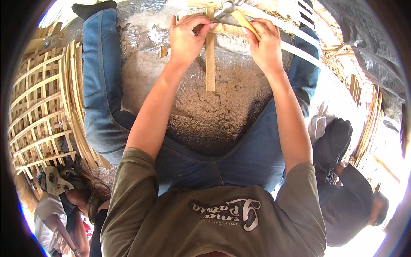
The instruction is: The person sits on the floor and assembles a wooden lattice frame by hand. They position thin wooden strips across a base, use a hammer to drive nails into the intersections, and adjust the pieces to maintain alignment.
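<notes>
Hammer (240,19), yellow-handled with a silver metal head, sits in our right hand (266,45), fingers curled, over crossed flat tan bamboo strips (209,64); our left hand (187,36) nearly pinches beside them, its hold unclear.

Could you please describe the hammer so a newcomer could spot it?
Find the two blue jean legs, then look between them toward the top edge. There the right hand holds the hammer by its yellow handle. Its shiny metal head sets it apart from the pale strips nearby.
</notes>
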Motion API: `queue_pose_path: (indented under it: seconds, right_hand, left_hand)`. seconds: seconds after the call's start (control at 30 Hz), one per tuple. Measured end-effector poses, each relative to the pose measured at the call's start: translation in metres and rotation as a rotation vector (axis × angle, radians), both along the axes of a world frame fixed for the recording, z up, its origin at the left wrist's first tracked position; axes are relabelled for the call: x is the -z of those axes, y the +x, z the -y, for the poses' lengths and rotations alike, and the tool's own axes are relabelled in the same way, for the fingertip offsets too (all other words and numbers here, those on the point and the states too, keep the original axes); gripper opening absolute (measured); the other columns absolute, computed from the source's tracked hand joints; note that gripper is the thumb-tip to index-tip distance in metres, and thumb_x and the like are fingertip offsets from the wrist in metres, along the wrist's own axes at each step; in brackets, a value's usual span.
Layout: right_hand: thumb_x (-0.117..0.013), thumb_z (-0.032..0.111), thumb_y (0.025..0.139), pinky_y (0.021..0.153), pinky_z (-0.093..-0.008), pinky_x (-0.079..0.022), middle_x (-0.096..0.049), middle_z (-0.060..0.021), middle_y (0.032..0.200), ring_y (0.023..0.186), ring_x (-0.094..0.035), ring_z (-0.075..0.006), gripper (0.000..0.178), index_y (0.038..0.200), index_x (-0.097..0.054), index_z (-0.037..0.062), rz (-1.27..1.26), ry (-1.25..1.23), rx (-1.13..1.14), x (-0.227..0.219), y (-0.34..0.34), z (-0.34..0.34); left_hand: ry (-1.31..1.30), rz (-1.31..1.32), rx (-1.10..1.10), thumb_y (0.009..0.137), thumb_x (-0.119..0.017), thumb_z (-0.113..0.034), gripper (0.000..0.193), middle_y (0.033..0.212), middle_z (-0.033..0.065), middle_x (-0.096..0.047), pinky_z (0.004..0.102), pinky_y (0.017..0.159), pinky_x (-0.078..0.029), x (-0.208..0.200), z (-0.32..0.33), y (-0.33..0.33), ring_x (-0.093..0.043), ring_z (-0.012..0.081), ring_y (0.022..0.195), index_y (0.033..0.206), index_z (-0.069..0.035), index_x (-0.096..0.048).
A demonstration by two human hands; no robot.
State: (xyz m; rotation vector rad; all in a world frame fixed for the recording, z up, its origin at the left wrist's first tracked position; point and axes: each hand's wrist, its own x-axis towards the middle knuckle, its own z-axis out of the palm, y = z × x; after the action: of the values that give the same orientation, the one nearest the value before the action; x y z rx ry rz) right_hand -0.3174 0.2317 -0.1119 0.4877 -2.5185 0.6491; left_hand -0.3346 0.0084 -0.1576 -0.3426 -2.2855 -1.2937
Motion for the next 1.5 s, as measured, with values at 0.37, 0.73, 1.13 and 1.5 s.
queue_pose_path:
  seconds: [0.37, 0.73, 1.13, 1.5]
  right_hand:
    - [-0.057, 0.016, 0.102, 0.055, -0.0494, -0.052, -0.067, -0.0221, 0.075, 0.071, -0.069, -0.043, 0.015, 0.111, -0.051, 0.0058, 0.337, -0.112, -0.025, -0.084, 0.043, 0.027]
    - [-0.058, 0.007, 0.099, 0.057, -0.0489, -0.054, -0.067, -0.0228, 0.082, 0.076, -0.068, -0.0459, 0.021, 0.119, -0.052, 0.0056, 0.312, 0.015, 0.048, -0.065, 0.054, 0.03]
    - [-0.059, 0.011, 0.097, 0.062, -0.0557, -0.056, -0.069, -0.0219, 0.078, 0.072, -0.069, -0.0455, 0.025, 0.118, -0.045, 0.0097, 0.245, 0.01, 0.054, -0.073, 0.063, 0.04]
    - [-0.059, 0.007, 0.098, 0.056, -0.0501, -0.053, -0.067, -0.0229, 0.077, 0.074, -0.069, -0.045, 0.019, 0.117, -0.052, 0.0055, 0.214, -0.129, 0.124, -0.07, 0.069, 0.05]
  left_hand:
    - [-0.072, 0.067, -0.005, 0.088, -0.077, -0.02, 0.007, 0.107, -0.0027, -0.077, 0.0565, 0.12, -0.026, -0.005, 0.003, 0.004, -0.071, 0.015, 0.103, 0.094, -0.018, -0.08]
    - [-0.066, 0.067, -0.012, 0.087, -0.077, -0.021, 0.007, 0.11, 0.0004, -0.077, 0.0562, 0.121, -0.025, -0.003, 0.004, 0.003, -0.072, 0.0178, 0.102, 0.091, -0.016, -0.08]
    - [0.0, 0.083, 0.019, 0.085, -0.078, -0.022, 0.007, 0.102, -0.0044, -0.077, 0.0605, 0.12, -0.022, -0.001, 0.002, 0.002, -0.068, 0.015, 0.107, 0.09, -0.016, -0.079]
    - [-0.045, 0.096, 0.025, 0.086, -0.077, -0.021, 0.009, 0.107, -0.0023, -0.078, 0.056, 0.12, -0.027, -0.002, 0.006, 0.002, -0.07, 0.0179, 0.108, 0.093, -0.017, -0.08]
